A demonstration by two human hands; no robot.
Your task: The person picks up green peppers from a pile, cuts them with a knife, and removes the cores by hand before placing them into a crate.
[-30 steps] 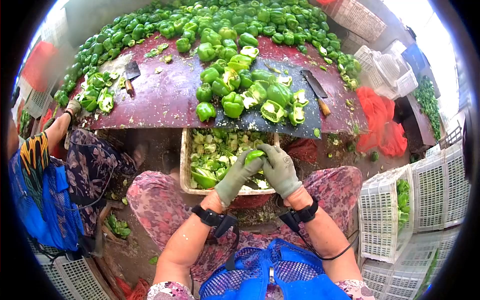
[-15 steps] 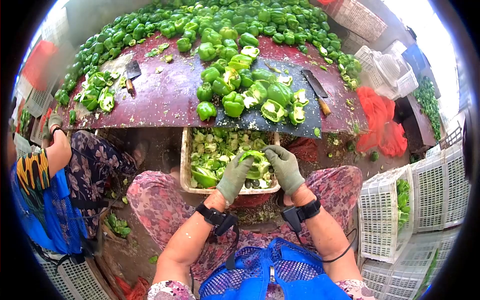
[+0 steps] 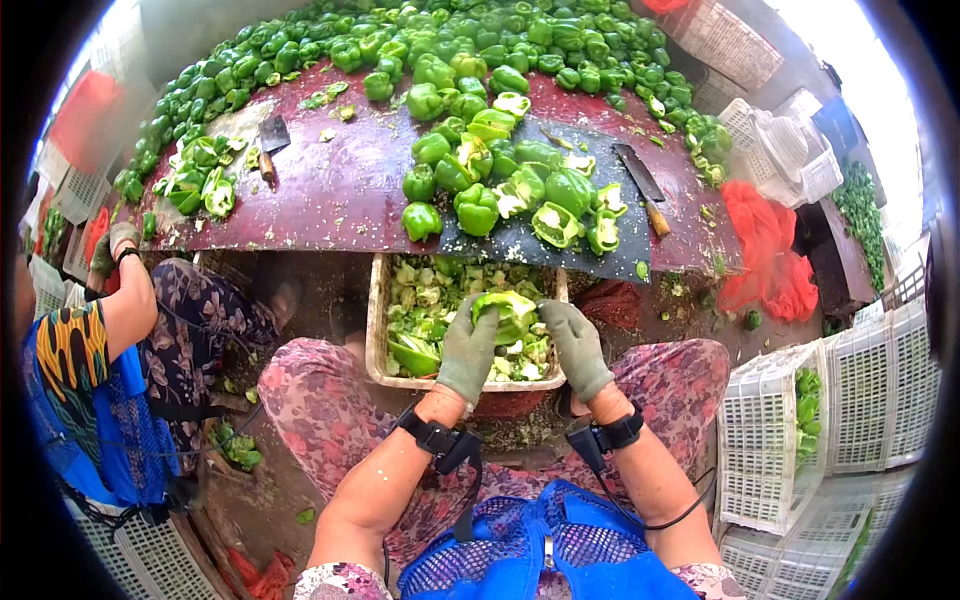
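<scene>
Pepper piece: the bright-green, hollow, curved bell pepper piece [image 3: 515, 322] was up over the near half of the crate, between the two hands. Long axis ran roughly left to right, pale cut rim facing mostly up, one end toward each hand.
Left glove: the left hand in a grey-green fabric glove [image 3: 468, 352] was clamped on the piece's left end, thumb hooked over the rim.
Right glove: the right hand in a matching grey-green glove [image 3: 578, 348] had its curled fingers right by the other end; honestly couldn't tell if they touched.
Crate: shallow off-white plastic crate [image 3: 376, 325], loaded with pale-green pepper scraps [image 3: 412, 318].
Cleaver: wooden-handled, dark steel cleaver [image 3: 638, 172] lay on the dark grey flat mat [image 3: 480, 248], handle angled toward the near right.
</scene>
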